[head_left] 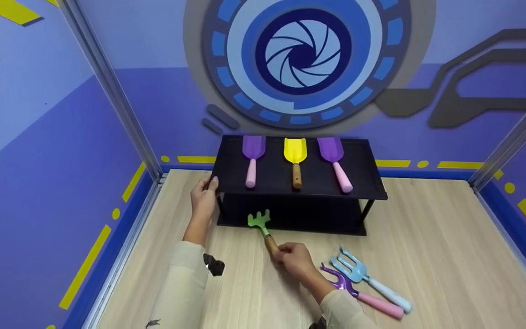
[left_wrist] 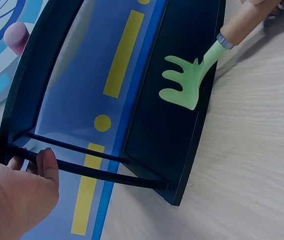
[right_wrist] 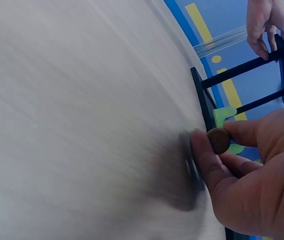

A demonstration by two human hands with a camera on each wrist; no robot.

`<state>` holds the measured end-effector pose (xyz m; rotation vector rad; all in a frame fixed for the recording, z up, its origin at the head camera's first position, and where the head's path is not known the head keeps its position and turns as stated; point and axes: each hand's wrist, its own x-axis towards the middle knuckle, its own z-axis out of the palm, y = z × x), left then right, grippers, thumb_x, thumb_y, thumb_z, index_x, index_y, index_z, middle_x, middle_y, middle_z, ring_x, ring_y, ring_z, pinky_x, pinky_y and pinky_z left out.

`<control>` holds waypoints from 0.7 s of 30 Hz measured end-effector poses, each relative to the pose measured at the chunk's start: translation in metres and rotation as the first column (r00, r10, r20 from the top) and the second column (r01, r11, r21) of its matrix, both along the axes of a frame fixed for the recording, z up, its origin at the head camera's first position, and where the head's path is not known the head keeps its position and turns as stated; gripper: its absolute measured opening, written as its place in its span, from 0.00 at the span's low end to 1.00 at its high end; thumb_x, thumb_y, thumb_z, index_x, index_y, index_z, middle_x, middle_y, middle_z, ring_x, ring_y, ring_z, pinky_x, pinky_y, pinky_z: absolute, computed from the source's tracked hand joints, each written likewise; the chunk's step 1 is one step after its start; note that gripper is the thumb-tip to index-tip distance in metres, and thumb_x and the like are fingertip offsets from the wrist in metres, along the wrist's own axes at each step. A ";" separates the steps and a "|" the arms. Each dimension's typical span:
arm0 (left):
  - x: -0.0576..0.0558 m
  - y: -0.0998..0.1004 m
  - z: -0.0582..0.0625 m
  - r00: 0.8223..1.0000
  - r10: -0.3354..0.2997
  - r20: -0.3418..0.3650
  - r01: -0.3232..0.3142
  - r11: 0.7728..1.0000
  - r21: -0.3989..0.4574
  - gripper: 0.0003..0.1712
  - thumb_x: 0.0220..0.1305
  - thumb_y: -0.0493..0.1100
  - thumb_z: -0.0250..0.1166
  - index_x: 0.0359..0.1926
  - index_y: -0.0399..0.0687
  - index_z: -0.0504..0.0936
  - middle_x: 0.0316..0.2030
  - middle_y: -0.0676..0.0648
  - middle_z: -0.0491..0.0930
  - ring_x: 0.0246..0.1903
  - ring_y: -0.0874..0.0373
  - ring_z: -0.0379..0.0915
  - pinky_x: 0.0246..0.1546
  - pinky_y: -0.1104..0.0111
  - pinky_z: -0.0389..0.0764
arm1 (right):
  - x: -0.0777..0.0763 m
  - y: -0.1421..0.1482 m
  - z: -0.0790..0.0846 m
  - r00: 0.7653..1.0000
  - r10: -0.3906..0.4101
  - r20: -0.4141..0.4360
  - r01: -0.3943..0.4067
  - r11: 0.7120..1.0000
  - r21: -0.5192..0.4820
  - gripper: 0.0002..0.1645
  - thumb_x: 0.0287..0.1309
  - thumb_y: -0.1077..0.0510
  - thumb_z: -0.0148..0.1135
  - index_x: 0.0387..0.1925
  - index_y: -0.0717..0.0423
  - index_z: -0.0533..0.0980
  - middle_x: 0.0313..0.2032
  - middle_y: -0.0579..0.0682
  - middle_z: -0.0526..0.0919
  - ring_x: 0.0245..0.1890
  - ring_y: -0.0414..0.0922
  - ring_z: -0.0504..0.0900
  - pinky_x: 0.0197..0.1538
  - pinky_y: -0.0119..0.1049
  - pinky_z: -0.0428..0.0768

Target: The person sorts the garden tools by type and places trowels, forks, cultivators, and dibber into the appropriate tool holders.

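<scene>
A green hand rake with a wooden handle is in my right hand, which pinches the handle between thumb and fingers. Its prongs point away from me, over the front edge of the black two-tier shelf's lower board. In the left wrist view the rake head shows against that board; whether it touches cannot be told. My left hand holds the shelf at its left end, fingers curled round a side post. On the top board lie two purple shovels and a yellow shovel between them.
Right of my right hand, a light blue hand fork and a purple hand rake with a pink handle lie close together on the wooden table. Behind the shelf stands a blue patterned wall, with metal frame posts at the corners.
</scene>
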<state>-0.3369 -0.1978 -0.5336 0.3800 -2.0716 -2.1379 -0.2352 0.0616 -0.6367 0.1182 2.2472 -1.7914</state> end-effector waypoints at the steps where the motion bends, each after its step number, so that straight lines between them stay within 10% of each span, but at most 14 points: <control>1: 0.000 0.000 0.001 1.000 0.000 -0.003 0.000 1.000 -0.003 0.26 0.85 0.50 0.55 0.73 0.41 0.73 0.70 0.38 0.73 0.70 0.46 0.72 0.75 0.55 0.74 | -0.001 -0.002 -0.001 1.000 0.000 0.004 0.000 1.000 -0.016 0.17 0.67 0.61 0.69 0.52 0.71 0.83 0.40 0.59 0.89 0.35 0.44 0.87 0.40 0.39 0.89; 21: -0.003 0.001 0.000 1.000 0.021 -0.017 -0.021 0.999 0.026 0.24 0.84 0.47 0.56 0.72 0.39 0.75 0.66 0.37 0.75 0.66 0.46 0.74 0.74 0.54 0.75 | -0.012 -0.029 -0.007 0.999 -0.034 -0.020 0.033 0.997 -0.063 0.14 0.66 0.61 0.69 0.45 0.71 0.82 0.38 0.56 0.87 0.35 0.43 0.85 0.42 0.38 0.88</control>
